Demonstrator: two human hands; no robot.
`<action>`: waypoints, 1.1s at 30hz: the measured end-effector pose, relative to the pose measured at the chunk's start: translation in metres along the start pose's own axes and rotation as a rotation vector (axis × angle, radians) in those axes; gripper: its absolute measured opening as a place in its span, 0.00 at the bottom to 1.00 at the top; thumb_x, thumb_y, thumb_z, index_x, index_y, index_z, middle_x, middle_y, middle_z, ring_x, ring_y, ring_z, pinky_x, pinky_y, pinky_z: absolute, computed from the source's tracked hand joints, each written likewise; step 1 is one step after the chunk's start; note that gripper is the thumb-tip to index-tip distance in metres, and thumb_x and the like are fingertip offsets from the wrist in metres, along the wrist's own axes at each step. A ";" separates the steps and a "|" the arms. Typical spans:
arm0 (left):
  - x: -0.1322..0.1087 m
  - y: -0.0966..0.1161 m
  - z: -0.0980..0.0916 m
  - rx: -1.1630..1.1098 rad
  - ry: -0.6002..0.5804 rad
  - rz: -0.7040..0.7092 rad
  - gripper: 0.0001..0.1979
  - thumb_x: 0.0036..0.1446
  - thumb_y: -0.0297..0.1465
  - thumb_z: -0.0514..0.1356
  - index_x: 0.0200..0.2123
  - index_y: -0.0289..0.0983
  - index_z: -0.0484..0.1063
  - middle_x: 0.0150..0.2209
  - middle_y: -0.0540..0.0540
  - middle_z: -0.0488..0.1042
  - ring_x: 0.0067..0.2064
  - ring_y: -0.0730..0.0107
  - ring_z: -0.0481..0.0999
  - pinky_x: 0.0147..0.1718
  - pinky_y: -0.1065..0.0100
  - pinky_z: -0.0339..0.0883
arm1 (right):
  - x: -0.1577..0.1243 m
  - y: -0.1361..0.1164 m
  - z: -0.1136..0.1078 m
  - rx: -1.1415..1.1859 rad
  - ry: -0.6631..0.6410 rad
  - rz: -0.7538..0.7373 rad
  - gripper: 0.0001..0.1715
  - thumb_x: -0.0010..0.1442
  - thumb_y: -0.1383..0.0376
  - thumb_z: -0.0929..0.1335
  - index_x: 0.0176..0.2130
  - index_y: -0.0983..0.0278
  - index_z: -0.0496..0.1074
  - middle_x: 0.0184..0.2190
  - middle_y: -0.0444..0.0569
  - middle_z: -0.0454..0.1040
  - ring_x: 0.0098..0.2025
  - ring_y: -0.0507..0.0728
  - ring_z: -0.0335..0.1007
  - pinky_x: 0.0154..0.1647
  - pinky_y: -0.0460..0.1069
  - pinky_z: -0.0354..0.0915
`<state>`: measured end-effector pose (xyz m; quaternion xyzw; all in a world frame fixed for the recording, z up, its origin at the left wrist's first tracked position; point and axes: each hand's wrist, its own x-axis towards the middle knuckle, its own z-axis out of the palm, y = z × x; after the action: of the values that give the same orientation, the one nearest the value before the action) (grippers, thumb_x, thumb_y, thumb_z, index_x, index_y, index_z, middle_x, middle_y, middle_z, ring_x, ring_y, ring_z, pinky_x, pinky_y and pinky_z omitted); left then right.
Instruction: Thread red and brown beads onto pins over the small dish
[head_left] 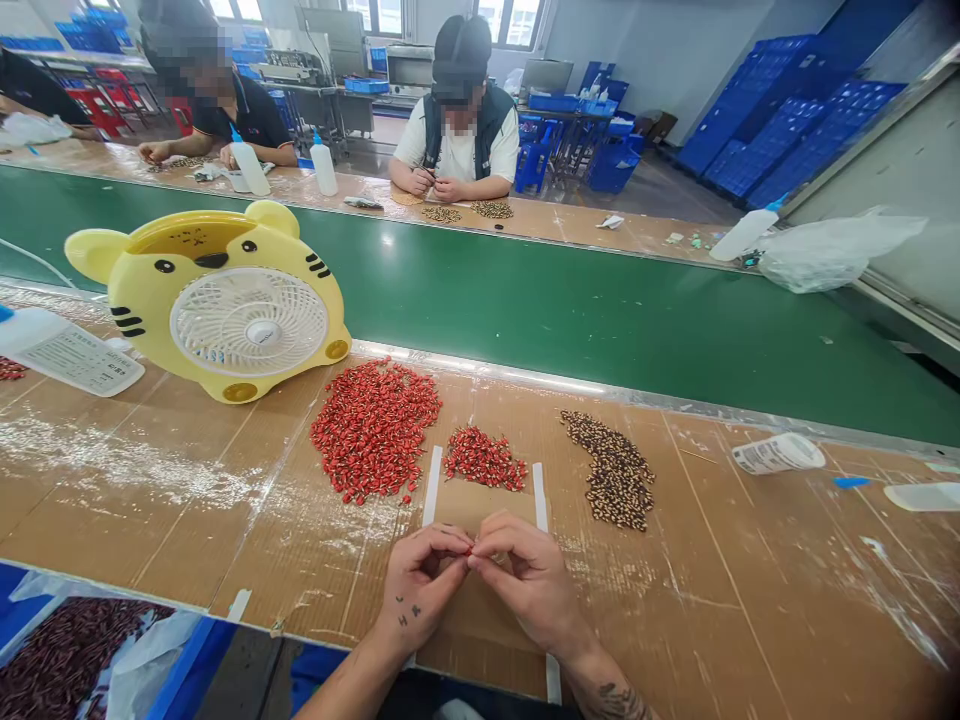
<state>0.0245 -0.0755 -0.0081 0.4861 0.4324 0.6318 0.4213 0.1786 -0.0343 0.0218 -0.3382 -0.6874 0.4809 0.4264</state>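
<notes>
Fingers [491, 535] pinched on both sides of a tiny red bead [470, 550]

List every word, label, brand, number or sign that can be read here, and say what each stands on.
Nothing here is legible enough to quote.
Printed label on the white plastic bottle at the left of the bench: too small and blurred to read.
Label on the bottle lying on its side at the right: print too small to read.
Tattoo marks on the left hand: small dark signs, unreadable.
</notes>
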 end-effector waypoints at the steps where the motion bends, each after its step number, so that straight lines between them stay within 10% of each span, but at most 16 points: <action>1: 0.000 0.001 0.000 0.014 0.001 0.015 0.06 0.54 0.22 0.66 0.33 0.38 0.80 0.31 0.46 0.81 0.35 0.68 0.80 0.37 0.70 0.74 | 0.000 -0.001 -0.001 -0.013 -0.013 -0.011 0.03 0.59 0.69 0.72 0.34 0.61 0.78 0.30 0.47 0.75 0.34 0.55 0.71 0.36 0.49 0.67; 33: 0.004 0.000 -0.003 0.261 0.011 -0.088 0.04 0.56 0.26 0.64 0.33 0.38 0.81 0.31 0.45 0.81 0.34 0.65 0.80 0.34 0.69 0.73 | 0.002 -0.011 -0.016 -0.312 -0.027 0.075 0.05 0.61 0.67 0.71 0.39 0.60 0.78 0.32 0.46 0.80 0.34 0.54 0.76 0.38 0.47 0.68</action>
<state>0.0210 -0.0723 -0.0080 0.5138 0.5341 0.5540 0.3792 0.1919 -0.0296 0.0357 -0.4192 -0.7463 0.3886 0.3410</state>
